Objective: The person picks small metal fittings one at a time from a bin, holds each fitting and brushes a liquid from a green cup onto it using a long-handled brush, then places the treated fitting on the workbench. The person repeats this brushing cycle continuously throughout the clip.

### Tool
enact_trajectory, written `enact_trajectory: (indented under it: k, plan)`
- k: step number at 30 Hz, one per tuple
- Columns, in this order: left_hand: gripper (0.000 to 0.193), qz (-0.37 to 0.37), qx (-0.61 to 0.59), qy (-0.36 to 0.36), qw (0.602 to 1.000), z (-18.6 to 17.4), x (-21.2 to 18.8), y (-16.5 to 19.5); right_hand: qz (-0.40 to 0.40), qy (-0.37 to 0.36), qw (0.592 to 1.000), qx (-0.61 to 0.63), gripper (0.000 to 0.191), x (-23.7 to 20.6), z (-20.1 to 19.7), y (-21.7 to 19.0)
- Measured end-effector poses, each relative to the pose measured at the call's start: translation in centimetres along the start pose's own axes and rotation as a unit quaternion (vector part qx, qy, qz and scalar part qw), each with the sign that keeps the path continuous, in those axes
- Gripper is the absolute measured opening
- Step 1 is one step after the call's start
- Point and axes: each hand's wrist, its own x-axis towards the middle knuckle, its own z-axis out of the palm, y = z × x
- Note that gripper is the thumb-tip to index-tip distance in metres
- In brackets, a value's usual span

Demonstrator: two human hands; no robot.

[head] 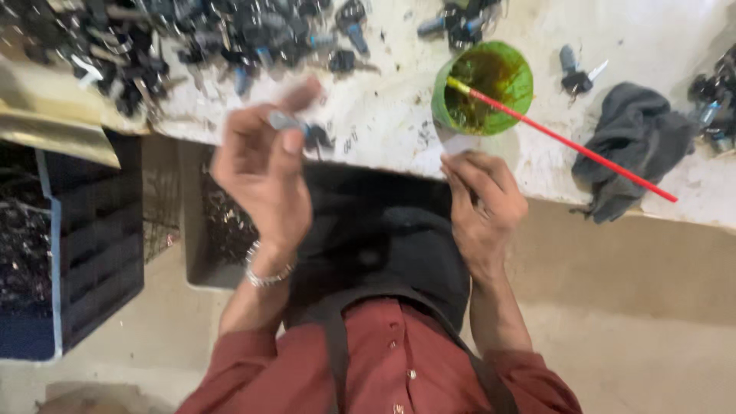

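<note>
White and stained, the counter (383,115) fills the upper half of the view, from ten o'clock round to three. Below it, at eight o'clock, a dark crate (92,253) stands on the floor, and its contents are too dim to make out. Along the counter's far edge, from ten to twelve o'clock, lies a heap of small dark parts (192,38), with a few more scattered at one o'clock; these look untouched, so by my reading most of the pile is yet to be handled. A crumpled grey cloth (629,146) lies at two to three o'clock. Just right of twelve stands a green cup (484,86) holding brownish liquid, and a thin red stick (567,142) leans out of it toward three o'clock. The left hand (264,172), at about eleven o'clock from the middle of the view, is raised just in front of the counter edge and pinches one small dark part (307,134) between thumb and fingers; motion blur hides its exact shape. The right hand (483,199), at one o'clock, rests against the counter edge below the cup, fingers drawn together; whether they grip anything I cannot tell.
</note>
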Motion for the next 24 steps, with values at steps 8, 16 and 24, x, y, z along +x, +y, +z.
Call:
enact_trajectory:
  k: [8, 16, 24]
  plan:
    - [0.025, -0.303, -0.096, -0.143, 0.937, 3.3, -4.7, -2.3, 0.164, 0.014, 0.963, 0.215, 0.016, -1.5, -0.1, -2.0]
    - [0.040, 0.055, 0.231, -0.180, 0.955, 3.3, -6.3, -1.7, 0.066, 0.032, 0.984, 0.159, 0.015, -3.2, 0.3, -1.7]
    - [0.052, 0.179, 0.258, -0.232, 0.921, 2.5, -6.6, -2.4, 0.066, 0.037, 0.989, 0.123, 0.014, -3.9, 0.9, -1.0]
